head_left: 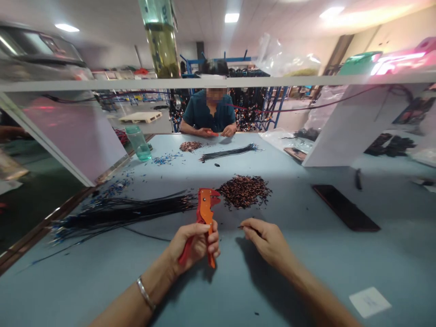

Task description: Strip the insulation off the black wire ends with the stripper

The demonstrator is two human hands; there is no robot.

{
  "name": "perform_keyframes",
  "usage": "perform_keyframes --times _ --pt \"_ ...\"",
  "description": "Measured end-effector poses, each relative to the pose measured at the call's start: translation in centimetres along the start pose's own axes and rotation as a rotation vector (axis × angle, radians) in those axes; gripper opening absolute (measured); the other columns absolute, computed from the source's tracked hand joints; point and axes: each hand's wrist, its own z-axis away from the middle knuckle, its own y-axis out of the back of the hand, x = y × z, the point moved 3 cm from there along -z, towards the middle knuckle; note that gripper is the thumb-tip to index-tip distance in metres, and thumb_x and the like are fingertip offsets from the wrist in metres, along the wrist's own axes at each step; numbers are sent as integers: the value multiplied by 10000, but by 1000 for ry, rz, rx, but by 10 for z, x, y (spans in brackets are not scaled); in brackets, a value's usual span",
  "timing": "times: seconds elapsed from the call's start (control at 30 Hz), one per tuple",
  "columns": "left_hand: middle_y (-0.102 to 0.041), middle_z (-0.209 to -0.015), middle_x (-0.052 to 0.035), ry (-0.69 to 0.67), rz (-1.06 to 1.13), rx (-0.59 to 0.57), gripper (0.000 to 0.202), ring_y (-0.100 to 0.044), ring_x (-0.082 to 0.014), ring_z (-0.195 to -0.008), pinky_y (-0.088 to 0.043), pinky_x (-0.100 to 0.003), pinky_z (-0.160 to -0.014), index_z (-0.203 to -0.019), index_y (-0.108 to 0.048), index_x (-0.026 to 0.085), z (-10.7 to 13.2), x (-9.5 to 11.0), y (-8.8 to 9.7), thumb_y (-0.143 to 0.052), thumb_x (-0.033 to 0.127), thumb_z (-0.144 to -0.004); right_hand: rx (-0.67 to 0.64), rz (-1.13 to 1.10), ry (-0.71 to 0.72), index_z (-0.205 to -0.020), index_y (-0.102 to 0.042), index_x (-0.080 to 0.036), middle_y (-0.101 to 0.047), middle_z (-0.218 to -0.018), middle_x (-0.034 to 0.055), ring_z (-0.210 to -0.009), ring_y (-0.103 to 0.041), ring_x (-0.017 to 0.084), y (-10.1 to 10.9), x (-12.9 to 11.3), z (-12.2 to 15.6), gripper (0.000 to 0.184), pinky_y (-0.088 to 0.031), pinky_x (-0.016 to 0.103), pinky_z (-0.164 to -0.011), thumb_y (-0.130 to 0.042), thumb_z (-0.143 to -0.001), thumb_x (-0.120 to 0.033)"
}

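Note:
My left hand [195, 240] is closed round the handles of a red and orange wire stripper [205, 206], its jaws pointing up and away from me. To its right, my right hand [264, 234] pinches a tiny dark piece [240, 227] between thumb and fingertips; most of it is hidden. Just beyond the hands lies a heap of small black and copper pieces [244, 191]. A bundle of black wires [129, 211] stretches left from beside the stripper, with bare copper ends near the tool and bluish ends at the far left. One loose wire runs behind my left hand.
A dark phone [345, 206] and a white paper square [370, 302] lie to the right. Across the table [299, 272] a co-worker [209, 111] sits near another wire bundle [230, 153]. A green bottle [139, 143] stands left. A white shelf [238, 81] spans overhead.

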Motion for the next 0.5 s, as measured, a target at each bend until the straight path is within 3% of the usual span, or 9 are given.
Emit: perform_keyframes --times 0.17,0.3,0.5 --pt "-503 -648 -6 -128 113 57 172 -490 -136 -557 -458 -322 -631 -835 -641 113 -1 12 8 -645 238 -718 68 143 227 -857 -711 -197 -614 -908 74 -730 -609 148 -6 -1 4 265 -477 241 -675 -454 -923 -197" --pt "-491 -634 -12 -171 181 125 116 -486 -140 -554 -462 -321 -631 -810 -644 101 -1 16 9 -589 183 -748 37 217 317 -888 -714 -198 -556 -840 55 -682 -574 132 -13 -4 7 273 -464 217 -625 -449 -942 -162" --pt "-492 -618 -16 -186 224 151 115 -477 -140 -542 -458 -312 -612 -785 -648 96 -1 16 7 -573 168 -735 -49 218 363 -867 -682 -186 -597 -798 28 -680 -589 128 -29 -8 0 167 -445 207 -646 -530 -900 -124"
